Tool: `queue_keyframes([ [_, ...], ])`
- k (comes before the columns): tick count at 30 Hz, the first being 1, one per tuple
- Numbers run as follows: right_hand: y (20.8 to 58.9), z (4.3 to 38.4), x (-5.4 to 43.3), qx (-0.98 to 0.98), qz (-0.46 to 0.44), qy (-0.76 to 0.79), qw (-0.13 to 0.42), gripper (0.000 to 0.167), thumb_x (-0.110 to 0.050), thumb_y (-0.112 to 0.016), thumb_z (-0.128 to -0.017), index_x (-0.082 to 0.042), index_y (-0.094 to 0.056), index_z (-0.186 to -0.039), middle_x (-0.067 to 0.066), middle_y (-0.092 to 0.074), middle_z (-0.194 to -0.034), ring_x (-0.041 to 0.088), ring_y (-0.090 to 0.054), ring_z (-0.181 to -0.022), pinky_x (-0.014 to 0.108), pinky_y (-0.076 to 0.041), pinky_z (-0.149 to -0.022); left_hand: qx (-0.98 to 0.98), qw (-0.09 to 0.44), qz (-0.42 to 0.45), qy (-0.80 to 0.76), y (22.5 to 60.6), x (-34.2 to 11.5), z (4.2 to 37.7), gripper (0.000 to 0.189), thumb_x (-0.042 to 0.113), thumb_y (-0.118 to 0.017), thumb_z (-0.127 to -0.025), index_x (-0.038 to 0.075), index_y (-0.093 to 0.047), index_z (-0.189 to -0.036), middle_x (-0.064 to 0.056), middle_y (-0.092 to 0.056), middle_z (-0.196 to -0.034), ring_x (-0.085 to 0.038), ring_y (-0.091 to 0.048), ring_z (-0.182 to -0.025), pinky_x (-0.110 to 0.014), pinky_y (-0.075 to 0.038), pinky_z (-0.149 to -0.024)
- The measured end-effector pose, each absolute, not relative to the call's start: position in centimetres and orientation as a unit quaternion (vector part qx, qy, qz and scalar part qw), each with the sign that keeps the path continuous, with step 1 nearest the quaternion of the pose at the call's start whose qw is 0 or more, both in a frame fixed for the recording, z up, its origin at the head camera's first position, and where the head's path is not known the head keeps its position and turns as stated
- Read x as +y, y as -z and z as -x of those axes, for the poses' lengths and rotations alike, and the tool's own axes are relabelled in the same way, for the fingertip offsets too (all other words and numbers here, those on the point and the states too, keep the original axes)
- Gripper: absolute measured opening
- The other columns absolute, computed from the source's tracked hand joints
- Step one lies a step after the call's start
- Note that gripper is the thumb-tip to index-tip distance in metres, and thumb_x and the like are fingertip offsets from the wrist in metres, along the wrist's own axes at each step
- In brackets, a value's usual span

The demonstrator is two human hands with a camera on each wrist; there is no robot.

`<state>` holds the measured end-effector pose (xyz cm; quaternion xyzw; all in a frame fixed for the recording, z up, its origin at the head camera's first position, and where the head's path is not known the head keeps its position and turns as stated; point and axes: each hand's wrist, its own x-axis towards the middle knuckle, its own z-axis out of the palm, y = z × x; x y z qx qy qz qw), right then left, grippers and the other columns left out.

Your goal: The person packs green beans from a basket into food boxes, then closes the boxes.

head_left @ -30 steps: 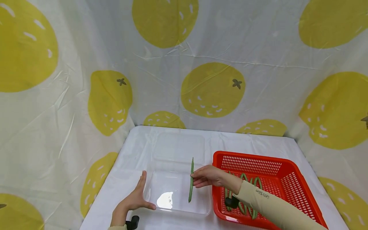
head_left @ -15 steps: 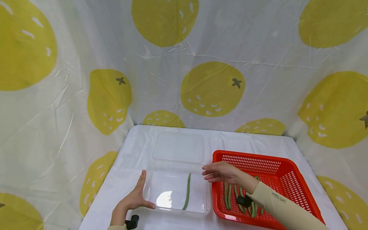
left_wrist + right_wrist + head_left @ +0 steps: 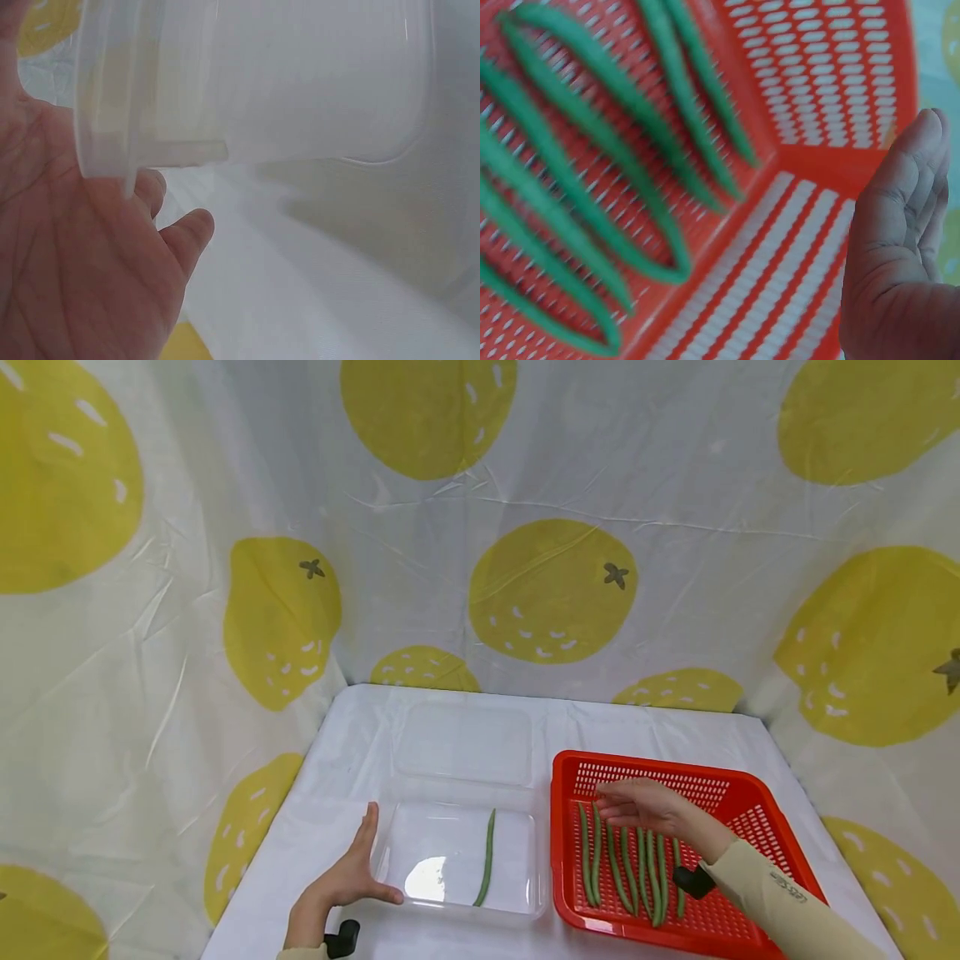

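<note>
A clear plastic container (image 3: pixel 438 827) stands on the white cloth, one green bean (image 3: pixel 487 860) lying lengthwise in its right half. My left hand (image 3: pixel 348 872) is at its left front corner, thumb and fingers spread apart; in the left wrist view the palm (image 3: pixel 67 262) lies against the container's rim. To the right, my right hand (image 3: pixel 648 802) is over the red perforated basket (image 3: pixel 558 852) with fingers extended and holding nothing. Several green beans (image 3: pixel 628 868) lie side by side below it; they also show, blurred, in the right wrist view.
Behind the container a clear flat lid (image 3: pixel 462 743) lies on the white-covered table (image 3: pixel 352 760). The basket's left wall stands close beside the container's right side. A lemon-print curtain (image 3: pixel 420 568) encloses the back and sides.
My right hand has let go of a green bean, which now lies in the container, and has moved right to above the basket. The left hand has stayed at the container's corner.
</note>
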<state>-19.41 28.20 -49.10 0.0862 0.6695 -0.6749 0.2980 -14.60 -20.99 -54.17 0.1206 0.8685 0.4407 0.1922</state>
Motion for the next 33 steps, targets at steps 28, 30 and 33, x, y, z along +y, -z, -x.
queue_keyframes([
  [28, 53.0, 16.3, 37.8, 0.799, -0.211, 0.497, 0.264, 0.026, -0.023, -0.062, -0.093, 0.002, -0.067, -0.089, 0.009, -0.064, -0.071, 0.019, -0.065, -0.062, 0.035, -0.055, -0.066, 0.868, 0.202, -0.112, -0.44, 54.1, -20.9, 14.8, 0.145, 0.027, -0.093, -0.057, 0.002, 0.017, -0.148, -0.021, 0.02, -0.153, -0.04, 0.013, -0.139, -0.056, -0.007, -0.107],
  [30, 53.3, 16.1, 38.0, 0.793, -0.211, 0.502, 0.271, 0.027, -0.024, -0.062, -0.093, 0.003, -0.067, -0.091, 0.009, -0.065, -0.073, 0.021, -0.066, -0.065, 0.036, -0.055, -0.067, 0.867, 0.202, -0.114, -0.441, 54.1, -20.9, 14.8, 0.144, 0.027, -0.093, -0.057, 0.002, 0.017, -0.148, -0.021, 0.021, -0.153, -0.04, 0.013, -0.139, -0.056, -0.007, -0.107],
  [33, 53.8, 15.9, 38.4, 0.774, -0.216, 0.523, 0.285, 0.029, -0.024, -0.061, -0.094, 0.004, -0.067, -0.095, 0.011, -0.067, -0.077, 0.023, -0.067, -0.069, 0.038, -0.055, -0.07, 0.866, 0.204, -0.116, -0.441, 54.1, -20.9, 14.8, 0.145, 0.027, -0.093, -0.057, 0.002, 0.018, -0.147, -0.021, 0.021, -0.153, -0.041, 0.014, -0.138, -0.056, -0.007, -0.107],
])
